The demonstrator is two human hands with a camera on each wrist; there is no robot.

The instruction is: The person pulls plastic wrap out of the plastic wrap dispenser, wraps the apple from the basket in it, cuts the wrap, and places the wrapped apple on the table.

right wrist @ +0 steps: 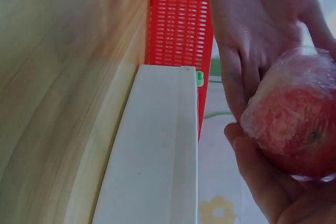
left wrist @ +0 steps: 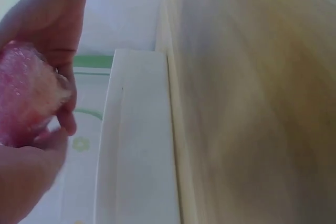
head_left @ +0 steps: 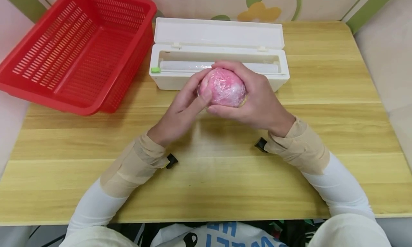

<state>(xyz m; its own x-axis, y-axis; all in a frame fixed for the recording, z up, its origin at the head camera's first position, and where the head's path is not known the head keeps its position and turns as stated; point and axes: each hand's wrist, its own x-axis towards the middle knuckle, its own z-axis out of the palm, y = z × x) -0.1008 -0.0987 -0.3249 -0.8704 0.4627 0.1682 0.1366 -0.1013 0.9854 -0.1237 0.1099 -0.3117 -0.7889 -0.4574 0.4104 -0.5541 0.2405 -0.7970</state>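
Between both hands is a round pink-red fruit (head_left: 223, 87) that looks like an apple, wrapped in clear cling film. My left hand (head_left: 180, 113) holds its left side, thumb across the front. The right hand (head_left: 262, 100) grips the other side, fingers over the top and thumb underneath. In the right wrist view the film on the fruit (right wrist: 299, 119) is wrinkled, and a dark spot shows on its skin. Just behind the hands stands a white cling film dispenser (head_left: 173, 83), its lid (head_left: 219, 32) raised and a film roll (head_left: 180, 65) lying inside.
A red perforated plastic basket (head_left: 109, 93) stands at the back left, beside the dispenser. A small green tab (head_left: 156, 70) sits at the dispenser's left front edge. The wooden table (head_left: 206, 182) meets a patterned wall at the back.
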